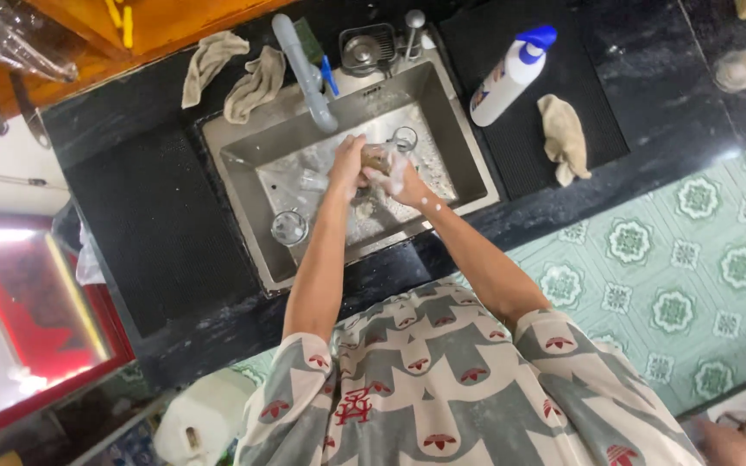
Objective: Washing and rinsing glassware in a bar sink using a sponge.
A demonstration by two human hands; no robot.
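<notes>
Both my hands are together over a steel sink set in a black counter. My left hand and my right hand are closed around a small brownish object covered in soap foam; what it is cannot be told. Foam clings to my right hand and wrist. A grey tap spout ends just above and left of my hands. Clear glasses lie in the basin: one near the front left, one behind my hands.
Two beige cloths lie behind the sink, a third on a black mat at the right, beside a white bottle with a blue cap. A wire caddy stands by the tap. Green patterned floor tiles are on the right.
</notes>
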